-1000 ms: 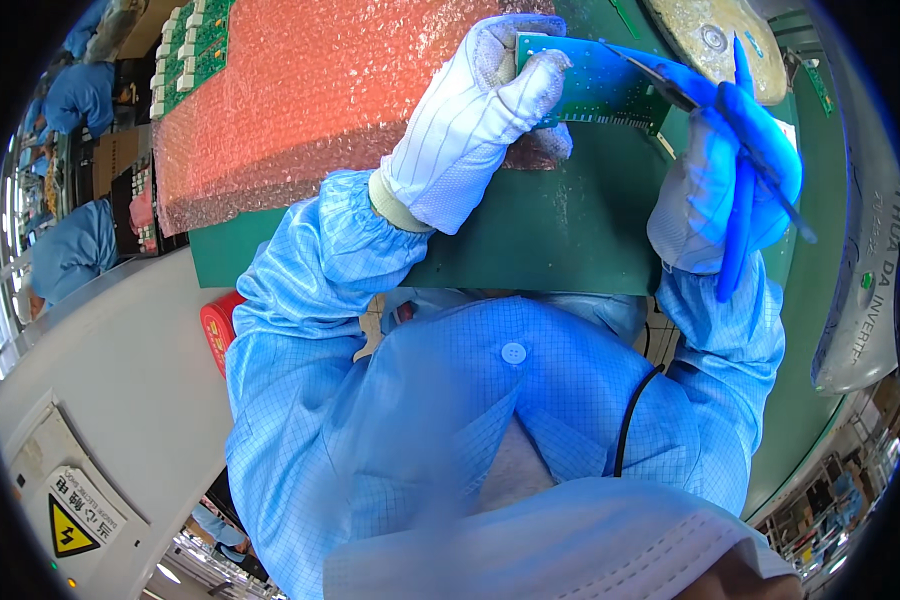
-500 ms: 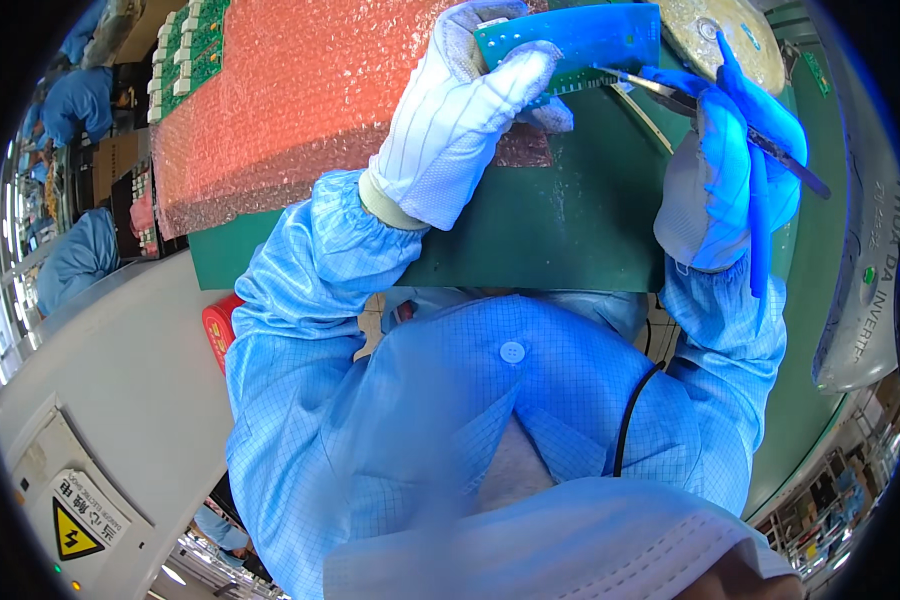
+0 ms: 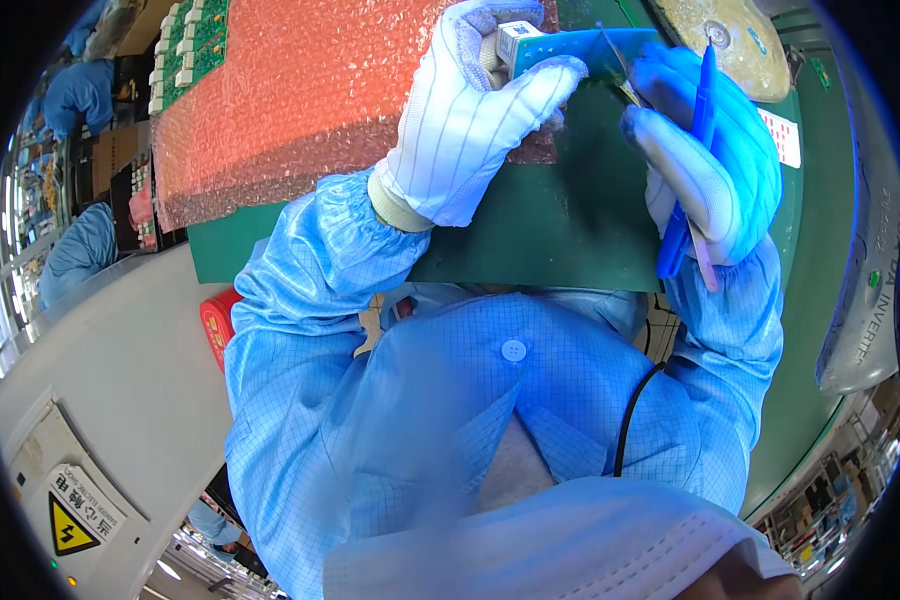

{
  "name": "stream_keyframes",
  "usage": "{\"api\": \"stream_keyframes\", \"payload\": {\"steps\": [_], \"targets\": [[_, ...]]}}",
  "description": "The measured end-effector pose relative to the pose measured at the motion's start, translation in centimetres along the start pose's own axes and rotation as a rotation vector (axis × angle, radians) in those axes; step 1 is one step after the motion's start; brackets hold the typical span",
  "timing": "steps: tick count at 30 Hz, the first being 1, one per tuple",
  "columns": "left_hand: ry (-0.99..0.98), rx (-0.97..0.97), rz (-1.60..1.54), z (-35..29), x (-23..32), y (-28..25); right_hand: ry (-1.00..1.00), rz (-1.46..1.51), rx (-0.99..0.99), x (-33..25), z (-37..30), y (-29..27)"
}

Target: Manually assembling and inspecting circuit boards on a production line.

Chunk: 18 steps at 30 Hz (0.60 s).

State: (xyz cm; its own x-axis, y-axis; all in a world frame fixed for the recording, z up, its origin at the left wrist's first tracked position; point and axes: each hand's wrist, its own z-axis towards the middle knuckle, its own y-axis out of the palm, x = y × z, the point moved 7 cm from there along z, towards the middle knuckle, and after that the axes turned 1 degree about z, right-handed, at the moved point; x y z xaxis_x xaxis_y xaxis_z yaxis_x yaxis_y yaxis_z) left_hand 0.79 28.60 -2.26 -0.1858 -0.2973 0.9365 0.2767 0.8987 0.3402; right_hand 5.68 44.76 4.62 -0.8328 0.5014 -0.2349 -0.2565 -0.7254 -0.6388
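White glove: left hand closes thumb and fingers on the board's left end, over the green mat. Right hand half-curls round a blue pen and thin tool, tip by the board's right end; contact unclear. Advisable: brace board, approach lightly, keep pen clear.

Illumination is bright. A saturated blue cast covers the right hand and the circuit board; the left hand appears whiter. A soft shadow darkens the green mat below the board. Small specular highlights speckle the bubble wrap. Fisheye distortion bends straight edges toward a dark circular rim. A vertical smear blurs part of the blue coat.
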Motion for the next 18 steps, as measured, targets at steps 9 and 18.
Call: {"api": "stream_keyframes", "payload": {"steps": [9,18], "targets": [[-0.121,0.048,0.083,-0.1,1.2,0.0,0.244,0.617,0.447,1.9,-1.9,0.5],[-0.190,0.008,-0.040,-0.3,0.2,0.1,0.504,0.821,0.373,2.3,-3.2,1.8]]}}
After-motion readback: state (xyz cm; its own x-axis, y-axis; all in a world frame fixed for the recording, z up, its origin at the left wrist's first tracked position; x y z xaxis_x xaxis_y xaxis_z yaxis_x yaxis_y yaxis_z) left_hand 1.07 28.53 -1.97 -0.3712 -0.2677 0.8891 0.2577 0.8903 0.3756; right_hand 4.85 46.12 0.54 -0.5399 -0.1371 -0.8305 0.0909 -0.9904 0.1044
